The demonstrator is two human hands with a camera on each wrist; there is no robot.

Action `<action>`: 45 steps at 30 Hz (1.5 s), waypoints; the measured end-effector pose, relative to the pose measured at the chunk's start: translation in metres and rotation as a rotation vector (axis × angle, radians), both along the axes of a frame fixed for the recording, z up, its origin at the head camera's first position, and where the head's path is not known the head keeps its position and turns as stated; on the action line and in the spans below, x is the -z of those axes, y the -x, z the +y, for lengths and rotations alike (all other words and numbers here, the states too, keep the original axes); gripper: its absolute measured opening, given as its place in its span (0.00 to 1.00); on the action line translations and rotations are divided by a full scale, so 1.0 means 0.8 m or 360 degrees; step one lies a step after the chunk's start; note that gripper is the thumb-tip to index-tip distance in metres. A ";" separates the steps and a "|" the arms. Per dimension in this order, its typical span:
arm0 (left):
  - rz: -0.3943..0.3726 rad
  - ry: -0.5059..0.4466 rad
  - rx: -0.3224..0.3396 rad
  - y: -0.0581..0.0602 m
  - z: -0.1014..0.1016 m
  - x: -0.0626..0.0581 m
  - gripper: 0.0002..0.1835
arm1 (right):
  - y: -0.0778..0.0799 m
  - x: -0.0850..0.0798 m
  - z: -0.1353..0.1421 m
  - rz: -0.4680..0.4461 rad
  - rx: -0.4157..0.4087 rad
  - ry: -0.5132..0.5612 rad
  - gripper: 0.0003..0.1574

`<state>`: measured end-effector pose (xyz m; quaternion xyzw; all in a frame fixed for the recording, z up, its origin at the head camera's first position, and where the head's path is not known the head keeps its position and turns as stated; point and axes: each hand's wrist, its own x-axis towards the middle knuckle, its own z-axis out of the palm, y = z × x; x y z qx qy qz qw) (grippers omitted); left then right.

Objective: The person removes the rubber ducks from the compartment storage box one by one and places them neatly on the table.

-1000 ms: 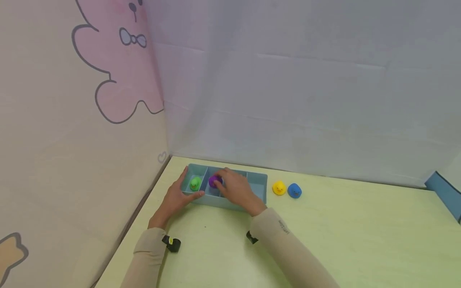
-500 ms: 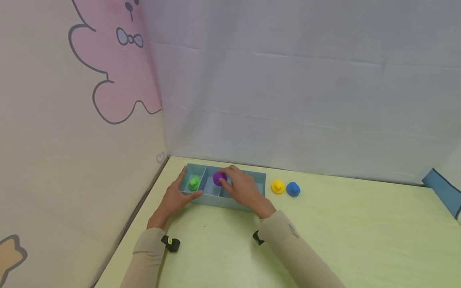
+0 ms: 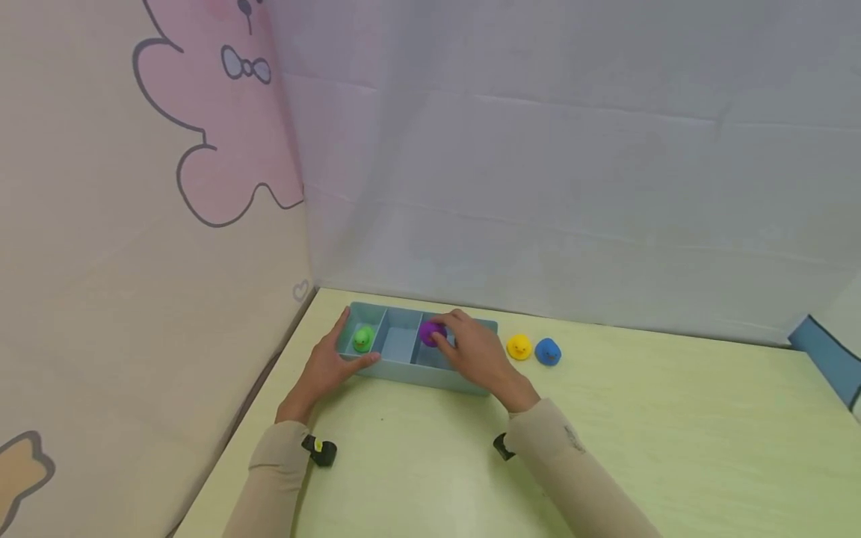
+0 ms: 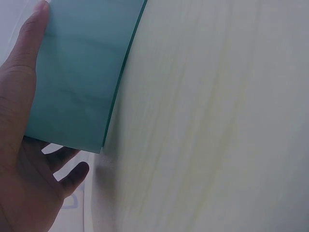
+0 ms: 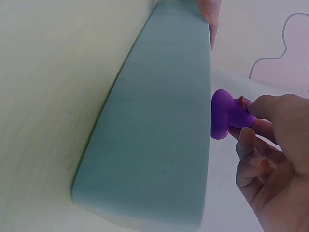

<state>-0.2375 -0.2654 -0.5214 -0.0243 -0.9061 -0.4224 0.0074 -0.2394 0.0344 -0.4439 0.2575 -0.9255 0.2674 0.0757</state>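
Observation:
My right hand (image 3: pixel 479 357) pinches a purple rubber duck (image 3: pixel 432 334) between thumb and fingertips. In the head view the duck overlaps the third compartment from the left of a blue-green divided box (image 3: pixel 424 376). The right wrist view shows the purple duck (image 5: pixel 224 115) just above the box's rim, its orange beak towards the thumb. My left hand (image 3: pixel 327 371) lies against the left end of the box, thumb along the front rim and fingers stretched up the end wall. A green rubber duck (image 3: pixel 363 339) sits in the leftmost compartment.
A yellow rubber duck (image 3: pixel 519 347) and a blue rubber duck (image 3: pixel 548 352) stand side by side on the table (image 3: pixel 639 418), just right of the box. Cloth walls rise behind the table and along its left side. A blue object (image 3: pixel 826 359) shows at the far right.
My right hand has moved to the right with the purple duck, from over the second compartment to over the third. My left hand has kept its place on the box.

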 end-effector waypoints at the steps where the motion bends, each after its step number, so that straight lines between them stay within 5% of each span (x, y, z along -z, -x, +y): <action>1: 0.0000 0.0001 -0.0001 0.000 0.000 0.000 0.65 | 0.000 0.001 0.003 0.0001 0.0009 -0.0007 0.19; 45: 0.0006 0.0023 0.0014 0.003 -0.003 0.006 0.65 | -0.016 -0.004 0.110 0.0053 0.0180 -0.0079 0.18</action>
